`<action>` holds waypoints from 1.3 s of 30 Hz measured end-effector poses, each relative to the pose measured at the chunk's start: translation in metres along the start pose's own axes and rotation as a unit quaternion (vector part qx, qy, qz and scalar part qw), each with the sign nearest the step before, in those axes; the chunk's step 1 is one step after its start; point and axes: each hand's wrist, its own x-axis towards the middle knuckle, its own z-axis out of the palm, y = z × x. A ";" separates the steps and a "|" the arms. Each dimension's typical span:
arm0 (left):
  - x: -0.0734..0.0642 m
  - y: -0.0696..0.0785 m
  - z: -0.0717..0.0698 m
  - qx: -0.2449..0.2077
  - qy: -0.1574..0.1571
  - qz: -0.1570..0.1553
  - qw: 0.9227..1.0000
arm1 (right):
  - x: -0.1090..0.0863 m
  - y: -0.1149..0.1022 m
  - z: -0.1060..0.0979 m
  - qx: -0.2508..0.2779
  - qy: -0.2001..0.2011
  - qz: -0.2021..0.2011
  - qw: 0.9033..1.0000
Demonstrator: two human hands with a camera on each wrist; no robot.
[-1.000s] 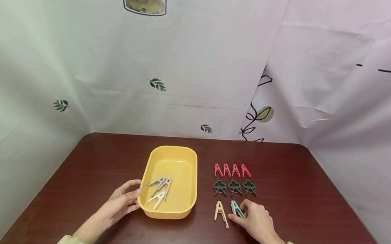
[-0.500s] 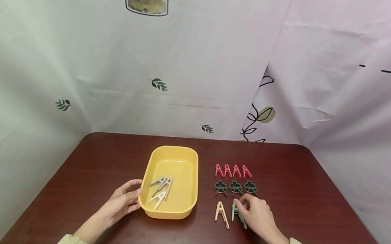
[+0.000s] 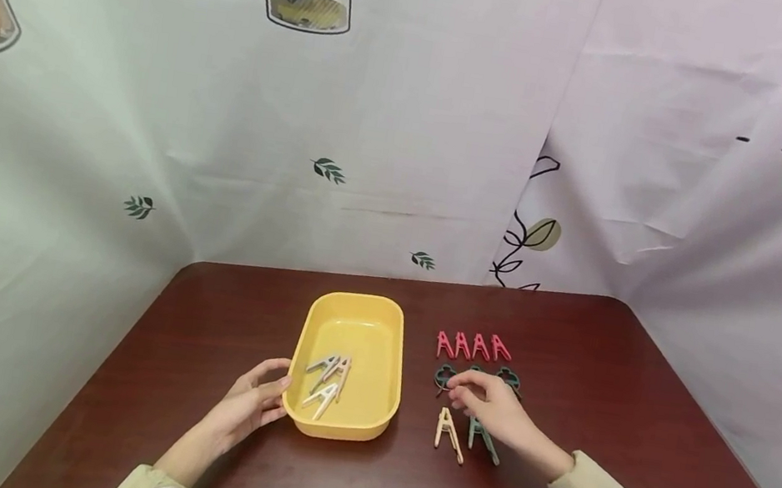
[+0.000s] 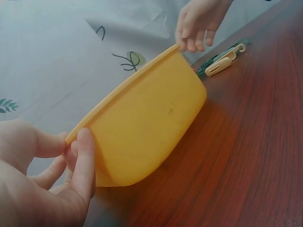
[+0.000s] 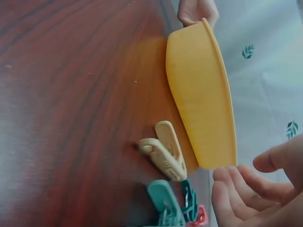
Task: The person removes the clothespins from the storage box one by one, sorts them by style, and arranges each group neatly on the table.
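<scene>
In the head view my left hand (image 3: 249, 402) grips the near left side of a yellow plastic basin (image 3: 374, 376); the left wrist view shows thumb and fingers pinching its rim (image 4: 116, 98). Several pale grey and white clothespins (image 3: 321, 399) lie inside. My right hand (image 3: 493, 411) hovers right of the basin with relaxed, slightly bent fingers and holds nothing. Below it on the table lies a teal clothespin (image 3: 485, 444), partly covered by the hand in the head view. A beige clothespin (image 3: 451, 437) lies just left of the teal one.
Behind the right hand is a row of round dark green clips (image 3: 444, 377), partly hidden by the fingers. Farther back stands a row of several red clothespins (image 3: 482, 347). A patterned white cloth (image 3: 396, 110) hangs beyond the dark red table (image 3: 324, 487).
My right hand has let go of the teal clothespin, leaving it beside the beige one, then risen and moved left. The left hand keeps its hold on the basin. The head view shifted slightly.
</scene>
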 end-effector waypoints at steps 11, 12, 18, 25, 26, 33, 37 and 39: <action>0.000 -0.001 0.000 -0.002 0.008 0.000 1.000 | 0.031 -0.021 0.011 0.018 -0.070 -0.095 0.993; 0.000 -0.001 0.000 -0.002 0.008 0.000 1.000 | 0.035 -0.022 0.013 0.018 -0.075 -0.101 0.992; 0.000 -0.001 0.001 0.001 0.007 0.000 1.000 | 0.049 -0.028 0.021 0.042 -0.114 -0.112 0.986; 0.001 -0.001 0.000 0.004 0.011 0.000 1.000 | 0.060 -0.035 0.031 0.019 -0.128 -0.119 0.984; 0.000 -0.001 0.000 0.004 0.011 0.001 1.000 | 0.061 -0.037 0.032 0.009 -0.129 -0.120 0.984; -0.002 -0.001 0.000 0.008 0.011 -0.003 1.000 | 0.070 -0.046 0.041 -0.046 -0.152 -0.124 0.979; -0.001 -0.001 0.000 0.007 0.014 -0.003 1.000 | 0.077 -0.049 0.049 -0.087 -0.158 -0.140 0.974; 0.000 0.000 0.000 0.007 0.011 -0.001 1.000 | 0.080 -0.050 0.053 -0.103 -0.157 -0.146 0.971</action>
